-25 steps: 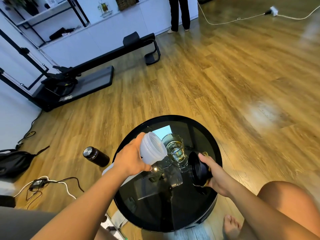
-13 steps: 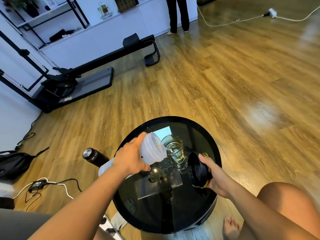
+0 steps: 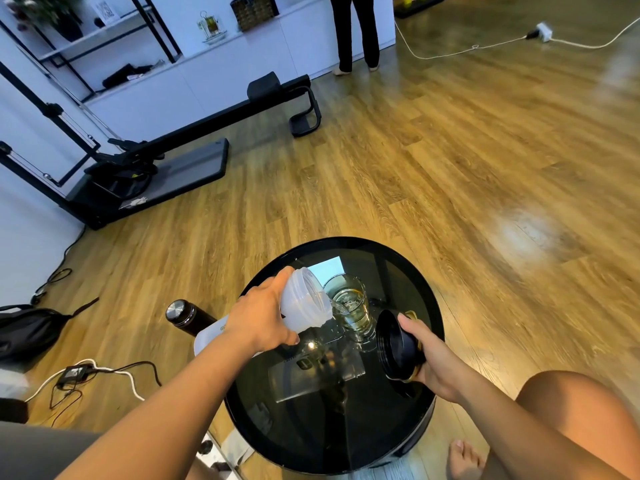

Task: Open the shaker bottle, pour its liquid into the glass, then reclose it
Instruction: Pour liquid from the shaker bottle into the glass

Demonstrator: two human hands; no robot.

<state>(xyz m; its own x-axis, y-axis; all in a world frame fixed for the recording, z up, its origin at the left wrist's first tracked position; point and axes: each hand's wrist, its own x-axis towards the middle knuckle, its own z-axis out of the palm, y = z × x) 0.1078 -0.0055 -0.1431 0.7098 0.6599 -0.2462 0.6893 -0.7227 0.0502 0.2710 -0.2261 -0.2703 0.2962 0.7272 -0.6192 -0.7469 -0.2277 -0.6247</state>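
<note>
Gripping the tipped translucent white plastic shaker bottle [image 3: 304, 301] over the clear drinking glass [image 3: 353, 308], the left hand [image 3: 261, 318] pours while the right hand [image 3: 433, 362] clasps the round black lid [image 3: 394, 346].

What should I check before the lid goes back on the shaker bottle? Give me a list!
1. Pour aim: the tilted shaker bottle has its mouth at the rim of the glass: ok.
2. Grip: the left hand wraps the bottle: ok.
3. The glass stands upright on the table, with yellowish liquid inside: ok.
4. The lid is held ready in the right hand: ok.
5. Bottle fully emptied: cannot tell.
6. No spills on the table: cannot tell, the top is too shiny.
</note>
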